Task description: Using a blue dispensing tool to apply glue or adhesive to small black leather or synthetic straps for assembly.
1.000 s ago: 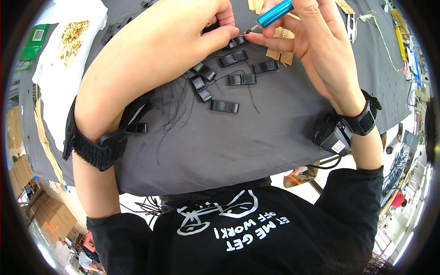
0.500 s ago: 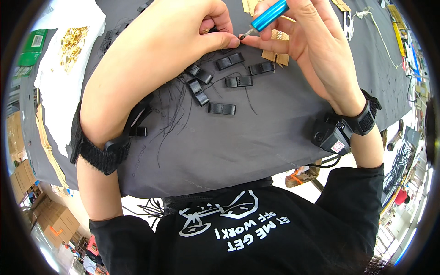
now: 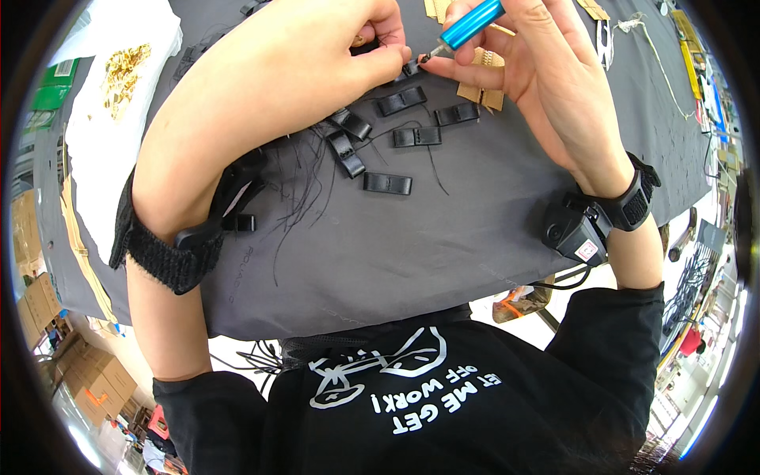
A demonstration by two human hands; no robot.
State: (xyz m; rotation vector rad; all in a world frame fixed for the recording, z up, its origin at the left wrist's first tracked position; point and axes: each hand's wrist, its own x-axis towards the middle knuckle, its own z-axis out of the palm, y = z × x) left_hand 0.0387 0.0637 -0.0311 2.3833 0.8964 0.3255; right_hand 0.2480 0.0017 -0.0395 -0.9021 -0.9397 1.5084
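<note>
My left hand (image 3: 378,49) is closed in a pinch on a small black leather loop (image 3: 411,69), mostly hidden behind the fingertips. Between the fingers of my right hand (image 3: 546,71) is a blue metallic pen-like tool (image 3: 472,25) with a thin metal shaft. Its tip meets the dark piece beside my left fingertips; a right fingertip is against it too. Just nearer to me lie several glossy black loops, among them one loop (image 3: 401,100) and another loop (image 3: 388,184). Loose black threads (image 3: 297,186) trail to their left.
A dark cloth (image 3: 443,261) covers the table. White plastic at the left bears a heap of gold metal parts (image 3: 125,75). Tan cardboard pieces (image 3: 481,95) lie under and beyond my right hand. White string (image 3: 661,67) lies farther right. Both my wrists wear black straps.
My hands have shifted slightly to the right, and the tool with them. The loops appear a little farther right and farther away. Both grips stay closed.
</note>
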